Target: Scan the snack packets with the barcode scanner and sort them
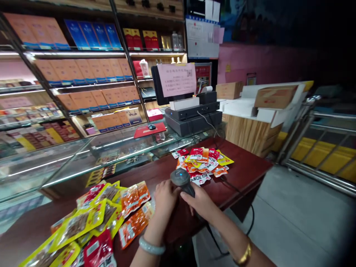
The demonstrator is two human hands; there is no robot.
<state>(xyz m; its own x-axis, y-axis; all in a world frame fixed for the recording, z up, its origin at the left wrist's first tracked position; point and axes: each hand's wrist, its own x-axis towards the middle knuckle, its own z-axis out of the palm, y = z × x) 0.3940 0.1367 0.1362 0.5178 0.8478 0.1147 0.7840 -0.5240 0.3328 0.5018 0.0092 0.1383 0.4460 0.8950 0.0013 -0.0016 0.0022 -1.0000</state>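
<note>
My right hand (200,203) is wrapped round the handle of a dark barcode scanner (181,178), whose head shows a small blue light. My left hand (164,196) is closed just left of the scanner, over the dark red counter (244,168); what its fingers hold is hidden. A heap of small red, orange and yellow snack packets (202,165) lies beyond the scanner. A second, larger spread of yellow, orange and red packets (102,218) lies to the left of my left hand.
A cash register with monitor and pink notice (191,107) stands at the counter's far end. A glass display case (83,155) runs along the left, with shelves of boxed goods (83,74) behind. Cardboard boxes (274,96) and a metal railing (314,148) sit at right.
</note>
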